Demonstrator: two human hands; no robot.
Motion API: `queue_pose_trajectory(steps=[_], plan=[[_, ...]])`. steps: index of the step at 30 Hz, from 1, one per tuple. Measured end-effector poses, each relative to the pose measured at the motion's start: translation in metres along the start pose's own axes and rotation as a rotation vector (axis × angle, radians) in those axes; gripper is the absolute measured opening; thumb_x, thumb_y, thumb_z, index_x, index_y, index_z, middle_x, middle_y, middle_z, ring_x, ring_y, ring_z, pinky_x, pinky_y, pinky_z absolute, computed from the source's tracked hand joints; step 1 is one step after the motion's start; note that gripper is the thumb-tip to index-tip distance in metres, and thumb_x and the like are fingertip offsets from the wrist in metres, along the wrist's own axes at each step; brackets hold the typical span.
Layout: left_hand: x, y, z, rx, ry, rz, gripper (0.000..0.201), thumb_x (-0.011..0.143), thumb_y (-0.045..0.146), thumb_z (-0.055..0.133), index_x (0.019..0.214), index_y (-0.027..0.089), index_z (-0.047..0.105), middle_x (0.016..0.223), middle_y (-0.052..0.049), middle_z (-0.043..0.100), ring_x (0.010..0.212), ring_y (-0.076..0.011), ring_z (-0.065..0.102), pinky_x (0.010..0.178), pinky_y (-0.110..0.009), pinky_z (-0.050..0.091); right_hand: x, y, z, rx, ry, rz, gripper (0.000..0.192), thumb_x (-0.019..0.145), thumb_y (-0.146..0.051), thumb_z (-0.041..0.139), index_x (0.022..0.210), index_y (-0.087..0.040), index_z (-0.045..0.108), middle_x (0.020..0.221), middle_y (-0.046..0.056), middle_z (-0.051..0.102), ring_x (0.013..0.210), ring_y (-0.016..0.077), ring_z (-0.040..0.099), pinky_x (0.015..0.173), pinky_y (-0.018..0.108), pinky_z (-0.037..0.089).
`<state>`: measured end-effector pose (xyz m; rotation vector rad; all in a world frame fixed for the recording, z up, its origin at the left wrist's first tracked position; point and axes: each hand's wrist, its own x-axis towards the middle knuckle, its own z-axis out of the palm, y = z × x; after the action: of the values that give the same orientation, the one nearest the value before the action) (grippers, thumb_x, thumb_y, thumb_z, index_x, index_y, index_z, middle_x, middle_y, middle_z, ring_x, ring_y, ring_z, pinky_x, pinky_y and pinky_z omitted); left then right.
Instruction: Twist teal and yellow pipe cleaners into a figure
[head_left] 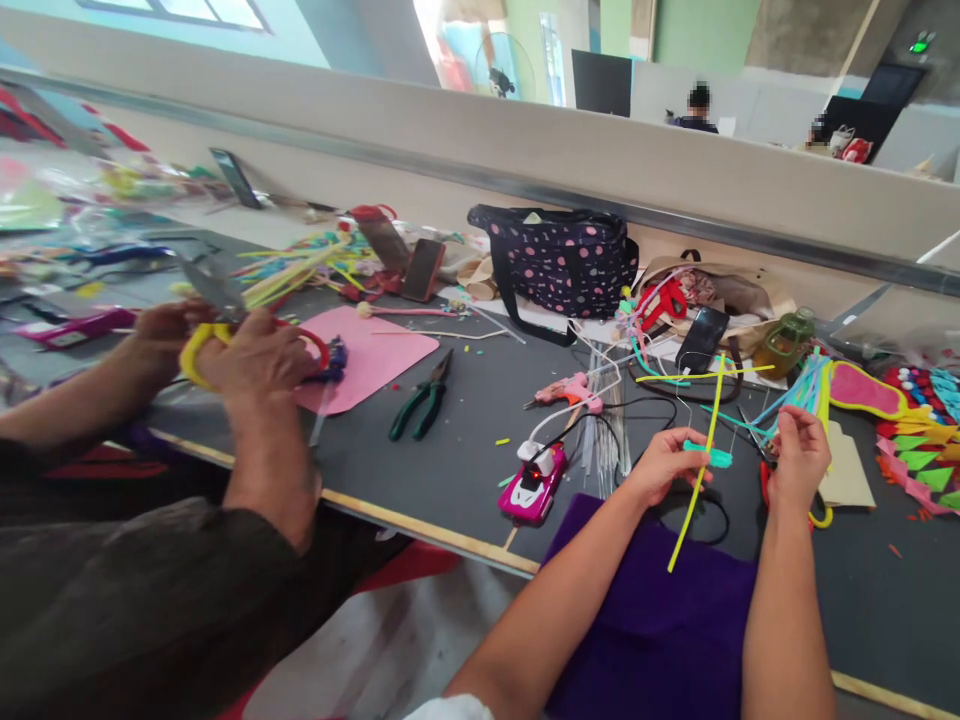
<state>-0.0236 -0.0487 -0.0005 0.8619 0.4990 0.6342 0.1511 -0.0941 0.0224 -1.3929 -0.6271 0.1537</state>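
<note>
My left hand [675, 466] pinches a short teal fuzzy strip [709, 454] and a yellow pipe cleaner [694, 500]. A second yellow stem [675, 377] crosses the first one near its top, and a thin wire loops beside them. My right hand [799, 458] is raised to the right, thumb and fingertips pressed together. A thin teal strand [739, 424] runs towards its fingers; whether they grip it is too small to tell. Below it, scissors with red and yellow handles [823, 516] lie partly hidden. A purple cloth [652, 600] lies under my forearms.
At left, a co-worker's hands [255, 365] hold scissors [214, 290] over pink felt [367, 350]. Green-handled pliers [422, 400], a pink glue gun [566, 392] and a magenta power strip [532, 490] lie between us. Behind stand a patterned bag [562, 255] and a green bottle [786, 340].
</note>
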Motion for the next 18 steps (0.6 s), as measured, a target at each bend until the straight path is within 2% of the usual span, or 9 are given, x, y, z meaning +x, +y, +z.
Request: queue_pose_trajectory(steps=[6, 10, 13, 18], plan=[[-0.003, -0.005, 0.003, 0.058, -0.160, -0.153, 0.046, 0.053, 0.030, 0.086, 0.085, 0.013, 0.057, 0.066, -0.005, 0.068, 0.055, -0.0184, 0.067, 0.045, -0.021, 0.048, 0.009, 0.003, -0.012, -0.132, -0.039, -0.078, 0.047, 0.078, -0.053, 0.058, 0.106, -0.017, 0.066, 0.098, 0.009, 0.066, 0.076, 0.0170, 0.060, 0.060, 0.028, 0.048], [-0.004, -0.006, 0.004, 0.117, -0.202, -0.211, 0.046, 0.054, 0.030, 0.086, 0.084, 0.013, 0.056, 0.066, -0.005, 0.067, 0.056, -0.0182, 0.068, 0.044, -0.019, 0.047, 0.018, 0.003, -0.016, -0.233, -0.068, -0.132, 0.045, 0.079, -0.052, 0.059, 0.107, -0.018, 0.067, 0.103, 0.009, 0.068, 0.087, 0.0205, 0.063, 0.073, 0.033, 0.050], [-0.006, -0.005, 0.005, 0.169, -0.260, -0.252, 0.047, 0.053, 0.033, 0.086, 0.083, 0.013, 0.056, 0.067, -0.004, 0.067, 0.057, -0.0185, 0.068, 0.044, -0.018, 0.047, 0.023, 0.004, -0.019, -0.275, -0.151, -0.156, 0.042, 0.080, -0.051, 0.059, 0.104, -0.018, 0.069, 0.101, 0.009, 0.071, 0.091, 0.0217, 0.064, 0.080, 0.035, 0.049], [-0.010, -0.004, 0.006, 0.225, -0.354, -0.296, 0.049, 0.054, 0.035, 0.086, 0.083, 0.015, 0.053, 0.068, -0.002, 0.065, 0.057, -0.0184, 0.068, 0.044, -0.019, 0.048, 0.024, 0.007, -0.024, -0.257, -0.309, -0.030, 0.038, 0.078, -0.050, 0.061, 0.093, -0.017, 0.073, 0.084, 0.006, 0.072, 0.076, 0.0198, 0.065, 0.067, 0.031, 0.050]])
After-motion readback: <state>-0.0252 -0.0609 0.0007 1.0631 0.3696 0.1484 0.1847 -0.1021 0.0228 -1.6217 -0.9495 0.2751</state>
